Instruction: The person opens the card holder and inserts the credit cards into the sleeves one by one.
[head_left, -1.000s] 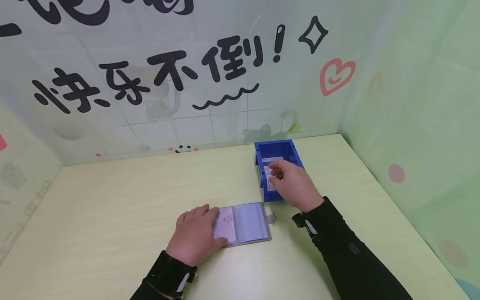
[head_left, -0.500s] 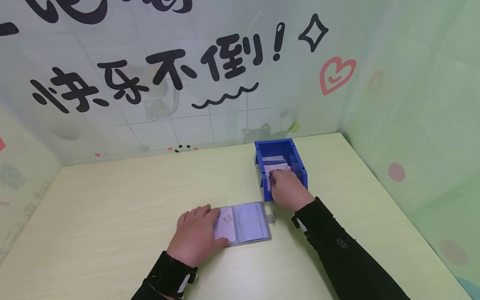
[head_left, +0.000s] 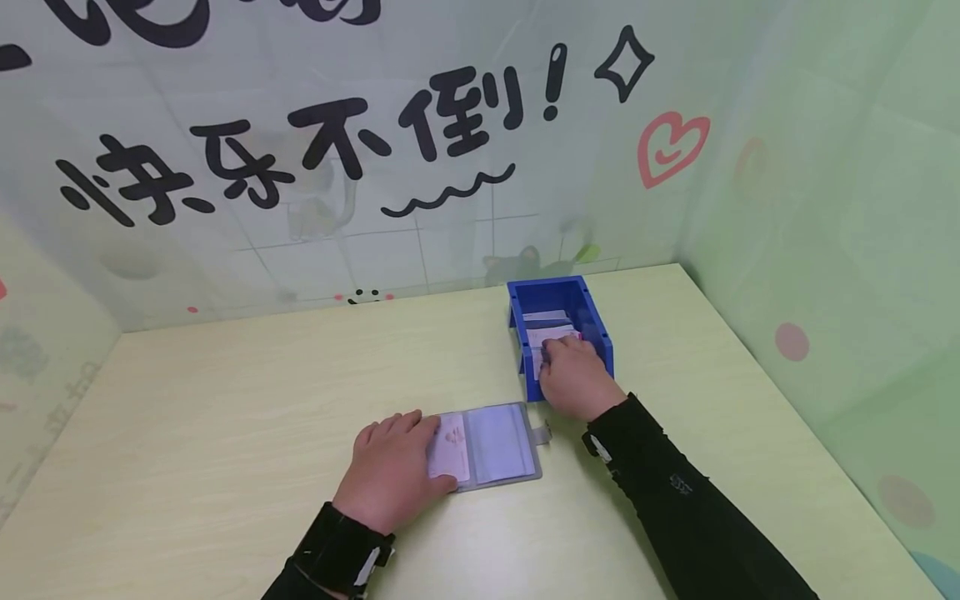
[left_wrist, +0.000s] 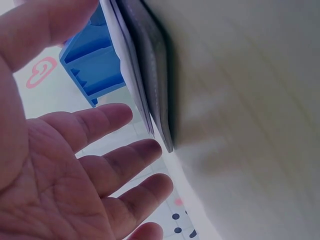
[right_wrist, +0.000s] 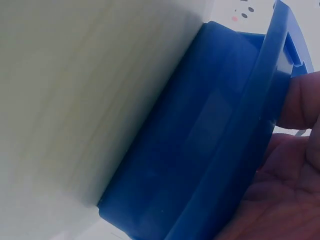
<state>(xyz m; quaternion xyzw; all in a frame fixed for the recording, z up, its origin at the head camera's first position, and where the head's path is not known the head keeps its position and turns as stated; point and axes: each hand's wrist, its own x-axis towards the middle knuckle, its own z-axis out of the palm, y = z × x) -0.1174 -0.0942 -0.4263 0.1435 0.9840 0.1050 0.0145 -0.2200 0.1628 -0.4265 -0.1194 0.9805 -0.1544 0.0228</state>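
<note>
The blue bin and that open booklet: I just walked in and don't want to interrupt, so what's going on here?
A person is working at a table with both hands. The left hand rests on the left side of the open booklet. The right hand reaches into the near part of the blue bin, among the cards. Whether it grips one is hidden.

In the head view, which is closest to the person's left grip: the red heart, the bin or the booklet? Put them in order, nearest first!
From the left grip:
1. Booklet: partly covered by it, reaching out to its right.
2. Bin: beyond the booklet, to the right.
3. Red heart: farthest right, highest up.
</note>
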